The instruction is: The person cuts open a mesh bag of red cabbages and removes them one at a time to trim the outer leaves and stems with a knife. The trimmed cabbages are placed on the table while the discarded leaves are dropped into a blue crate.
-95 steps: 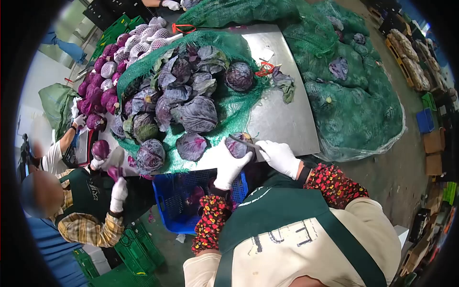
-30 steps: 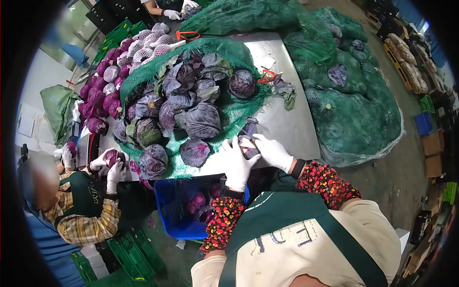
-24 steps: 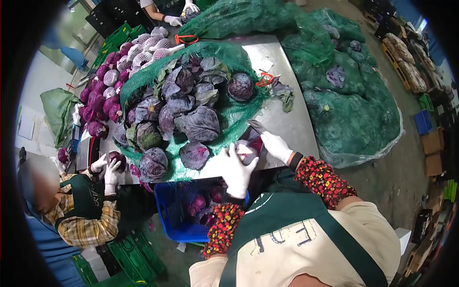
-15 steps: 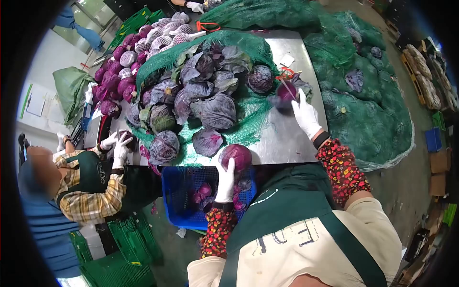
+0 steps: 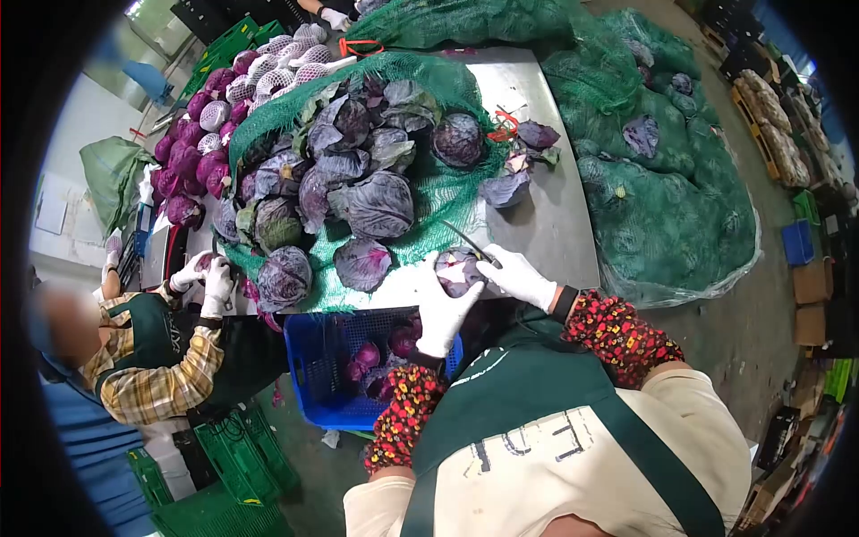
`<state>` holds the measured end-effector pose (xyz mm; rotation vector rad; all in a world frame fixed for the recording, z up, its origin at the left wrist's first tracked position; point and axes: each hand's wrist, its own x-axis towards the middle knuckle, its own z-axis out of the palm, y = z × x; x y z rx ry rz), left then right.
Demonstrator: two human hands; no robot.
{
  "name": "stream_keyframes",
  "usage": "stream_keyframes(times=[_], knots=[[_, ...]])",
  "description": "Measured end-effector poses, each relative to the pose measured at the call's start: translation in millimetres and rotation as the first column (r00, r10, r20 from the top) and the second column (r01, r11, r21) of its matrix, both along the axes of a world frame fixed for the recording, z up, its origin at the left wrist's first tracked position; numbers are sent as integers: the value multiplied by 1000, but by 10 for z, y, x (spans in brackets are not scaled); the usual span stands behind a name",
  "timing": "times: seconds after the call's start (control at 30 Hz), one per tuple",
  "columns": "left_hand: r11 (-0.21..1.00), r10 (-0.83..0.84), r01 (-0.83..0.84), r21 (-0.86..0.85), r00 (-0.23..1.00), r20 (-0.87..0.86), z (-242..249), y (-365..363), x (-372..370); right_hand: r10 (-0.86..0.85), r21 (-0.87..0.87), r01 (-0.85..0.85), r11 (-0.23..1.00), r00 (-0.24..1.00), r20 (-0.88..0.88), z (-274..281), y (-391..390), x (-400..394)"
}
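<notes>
At the table's near edge a red cabbage [image 5: 459, 271] lies with its pale, veined base turned up. My left hand [image 5: 445, 313], in a white glove, is wrapped round its near left side. My right hand [image 5: 521, 276], also gloved, grips a knife [image 5: 463, 238] at the cabbage's right side; the thin blade points up and to the left, and the handle is hidden in the fingers. Farther off, trimmed outer leaves [image 5: 506, 190] lie on the metal. Left of my hands, untrimmed red cabbages [image 5: 376, 206] are heaped on green netting, with one loose leaf [image 5: 362, 264] in front.
Below the table edge stands a blue crate [image 5: 313, 394] with cabbage pieces inside. A co-worker [image 5: 161, 358] in gloves handles a cabbage at left. Trimmed cabbages [image 5: 183, 161], some in white foam nets, are piled behind. Full green net sacks [image 5: 662, 215] stand at right.
My right hand has come with the knife from the trimmed leaves to the cabbage in my left hand. The cabbage has turned base up. The view has shifted slightly.
</notes>
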<state>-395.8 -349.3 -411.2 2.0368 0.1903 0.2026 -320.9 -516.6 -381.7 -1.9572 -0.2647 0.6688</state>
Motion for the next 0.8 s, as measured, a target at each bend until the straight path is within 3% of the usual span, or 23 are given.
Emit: stream_keyframes(times=[0.07,0.1,0.13,0.17,0.2,0.23,0.27,0.3,0.33,0.37,0.47,0.5,0.6,0.63,0.67,0.73,0.77,0.8], knots=[[999,-21,20,50,999,27,-63,83,49,-28,25,31,999,993,-111,19,-16,4],[989,-45,33,142,996,82,-51,102,51,14,6,-15,1000,991,131,7,-48,6],[971,-73,40,234,988,134,-44,113,51,13,3,-14,1000,992,129,-5,-53,19],[956,-114,66,286,982,153,-111,129,62,108,-129,-60,990,907,407,-13,-40,42],[956,-116,68,287,981,153,-68,112,68,225,-266,-65,962,738,636,-13,-30,64],[970,-117,93,226,989,96,-17,85,63,350,-307,-174,936,571,743,51,-53,63],[980,-120,112,164,992,39,20,72,60,348,-305,-173,937,571,744,-62,-58,71],[987,-153,158,21,977,-148,-22,113,84,437,-375,-230,898,567,698,-70,-3,83],[987,-152,157,23,978,-145,-65,116,104,523,-441,-287,850,557,646,-71,30,94],[990,-129,133,52,989,-67,-113,115,121,496,-455,-260,852,678,543,-63,6,86],[986,-119,116,119,993,22,-63,131,212,433,-406,-203,891,649,626,-277,39,260],[983,-119,119,136,993,-14,-24,126,251,391,-389,-176,904,708,588,-108,59,278],[969,-119,131,208,990,-73,19,87,344,415,-457,-144,878,702,578,-274,72,483],[947,-136,151,284,988,-72,59,72,360,476,-498,-146,855,601,642,-227,46,505],[919,-150,165,359,986,-68,84,64,381,476,-500,-142,855,600,643,-297,14,571],[941,-255,279,191,957,-139,230,158,301,363,-467,-36,883,684,633,-643,-97,713],[929,-302,317,190,947,-106,139,247,208,243,-411,-10,911,820,518,-799,-170,736],[918,-340,348,193,938,-75,9,358,90,357,-497,-26,867,728,586,-1104,-282,819]])
